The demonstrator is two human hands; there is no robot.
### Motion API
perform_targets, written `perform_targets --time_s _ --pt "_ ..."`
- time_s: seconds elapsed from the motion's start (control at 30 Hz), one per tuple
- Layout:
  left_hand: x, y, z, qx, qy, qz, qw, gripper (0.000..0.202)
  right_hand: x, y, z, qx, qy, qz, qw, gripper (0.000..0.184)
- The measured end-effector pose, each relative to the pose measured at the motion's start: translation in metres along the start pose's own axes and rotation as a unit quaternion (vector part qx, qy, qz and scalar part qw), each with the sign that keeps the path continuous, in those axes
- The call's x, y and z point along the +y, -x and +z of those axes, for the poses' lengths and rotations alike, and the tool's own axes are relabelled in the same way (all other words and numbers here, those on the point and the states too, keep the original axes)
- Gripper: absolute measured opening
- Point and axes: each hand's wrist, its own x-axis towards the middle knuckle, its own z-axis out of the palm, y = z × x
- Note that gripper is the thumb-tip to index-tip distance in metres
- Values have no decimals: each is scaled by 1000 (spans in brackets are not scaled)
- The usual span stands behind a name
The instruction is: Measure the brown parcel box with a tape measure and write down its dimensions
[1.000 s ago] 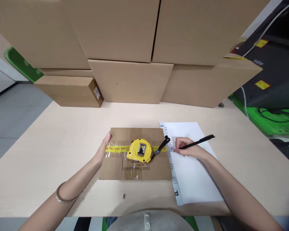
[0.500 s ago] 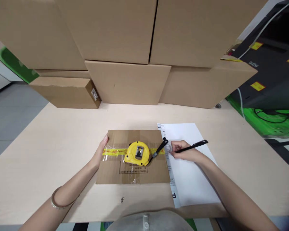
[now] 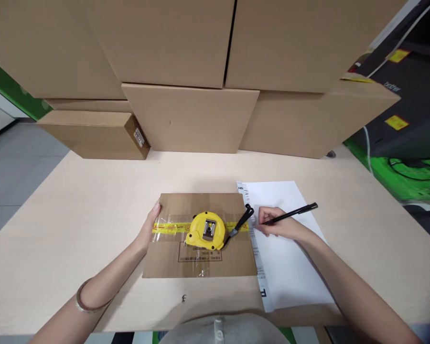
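Observation:
A flat brown cardboard parcel (image 3: 172,258) sealed with yellow tape lies on the pale wooden table (image 3: 75,215). A yellow tape measure (image 3: 205,231) with a black wrist strap rests on top of it. My left hand (image 3: 150,225) lies against the parcel's left edge, fingers stretched out. My right hand (image 3: 277,222) grips a black pen (image 3: 294,213), its tip on the left margin of a white printed sheet (image 3: 290,267) lying just right of the parcel.
Large cardboard boxes (image 3: 189,117) are stacked along the back of the table, with a smaller box (image 3: 93,134) at the left. A dark printer-like machine (image 3: 408,100) and green surface (image 3: 404,177) stand at the right. Grey floor shows at the left.
The view has shifted slightly. My right hand with the pen has moved a little along the sheet's left margin. My left hand stays on the parcel's edge.

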Motion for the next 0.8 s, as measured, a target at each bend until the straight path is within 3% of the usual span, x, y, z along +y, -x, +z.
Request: perform_targets --time_s 0.3,0.57,0.8 --pt "-4 -3 -4 -17 -13 13 1000 44 -5 -2 5 -11 -16 15 1000 22" --pt "-7 -2 -10 -15 -20 -38 999 62 -4 -1 6 -7 -19 14 1000 23" --pt "-3 0 -1 -15 -7 -22 1000 57 -1 -1 6 -3 -18 12 1000 29"
